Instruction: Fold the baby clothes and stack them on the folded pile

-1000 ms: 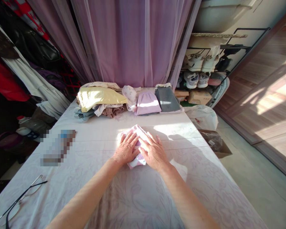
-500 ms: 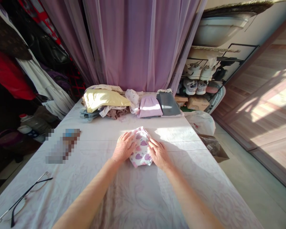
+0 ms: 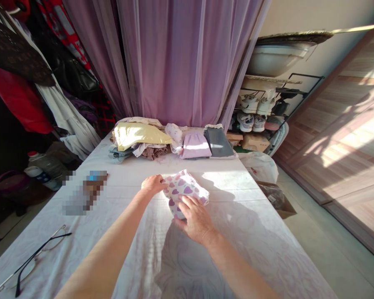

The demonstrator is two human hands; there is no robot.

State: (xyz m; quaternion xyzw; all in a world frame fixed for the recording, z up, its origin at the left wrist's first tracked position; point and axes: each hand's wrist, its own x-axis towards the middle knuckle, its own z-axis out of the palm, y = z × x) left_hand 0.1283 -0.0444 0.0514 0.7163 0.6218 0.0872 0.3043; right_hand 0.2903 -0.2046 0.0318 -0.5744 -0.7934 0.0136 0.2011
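In the middle of the table lies a small white garment with purple hearts [image 3: 187,189], folded and turned at an angle; its exact kind I cannot tell. My left hand [image 3: 152,185] is closed on its left corner, thumb and fingers pinched at the edge. Over its near side rests my right hand [image 3: 196,218], fingers stretched out and apart on the fabric, with the thumb by the lower edge. Behind are a yellow garment [image 3: 140,135] on a clothes pile, a folded lilac garment [image 3: 196,145] and a folded dark grey garment [image 3: 218,142].
A pale patterned cloth covers the table [image 3: 118,232]. Eyeglasses [image 3: 34,257] lie at the left, near a blurred-out object [image 3: 87,193]. A purple curtain [image 3: 174,62] hangs behind the table. To the right stand a shoe rack with sneakers [image 3: 251,122] and a plastic bag [image 3: 262,166].
The heart-patterned garment has been turned and spread wider. My left hand moved left to pinch its corner; my right hand came nearer and lies over its lower part. The view shifted slightly.
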